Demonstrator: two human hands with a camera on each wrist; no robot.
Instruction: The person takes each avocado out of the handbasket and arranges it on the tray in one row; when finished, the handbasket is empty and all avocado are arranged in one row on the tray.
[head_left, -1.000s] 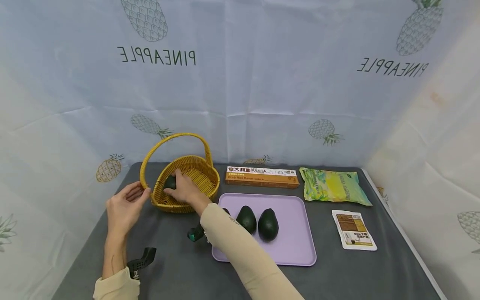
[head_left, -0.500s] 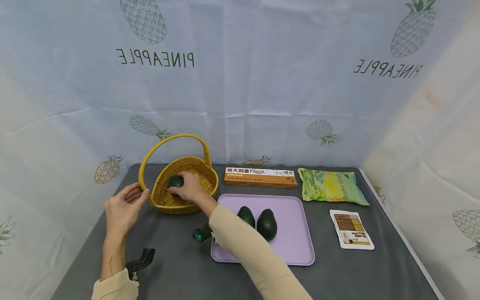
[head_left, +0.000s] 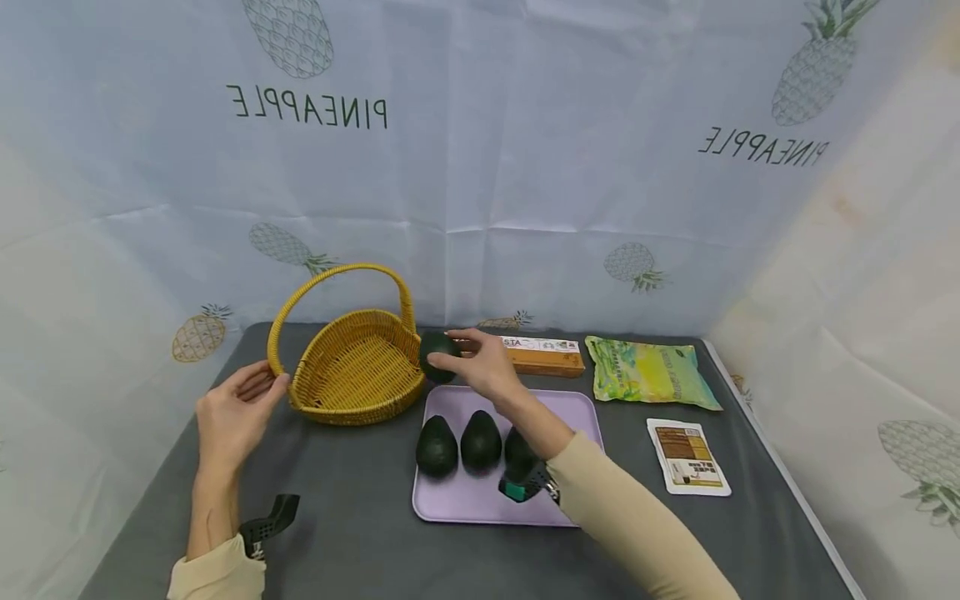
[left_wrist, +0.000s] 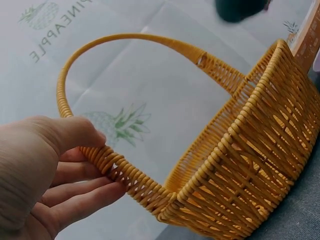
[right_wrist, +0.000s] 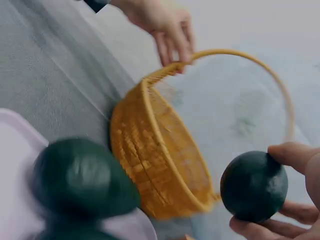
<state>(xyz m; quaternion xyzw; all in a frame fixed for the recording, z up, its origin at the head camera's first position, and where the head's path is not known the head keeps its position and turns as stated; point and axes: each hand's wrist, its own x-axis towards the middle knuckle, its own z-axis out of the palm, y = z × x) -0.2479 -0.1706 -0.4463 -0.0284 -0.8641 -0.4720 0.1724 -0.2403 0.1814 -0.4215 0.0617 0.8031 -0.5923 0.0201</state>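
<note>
My left hand pinches the handle of a yellow wicker basket near where it joins the rim; the left wrist view shows thumb and fingers around the handle. In my right hand is a dark green avocado, gripped by thumb and fingertips and raised just right of the basket, over the back of the lilac tray. On that tray lie a left avocado, a middle avocado and a right avocado, the last partly hidden by the wrist camera. No avocado shows inside the basket.
Behind the tray is a pasta box, partly covered by my right hand. A green-yellow packet lies to its right, with a white-and-brown pouch nearer me. A pineapple-print curtain hangs behind the dark table.
My right hand has lifted the avocado out of the basket and carried it right, over the back of the tray. The left hand keeps its hold on the basket handle.
</note>
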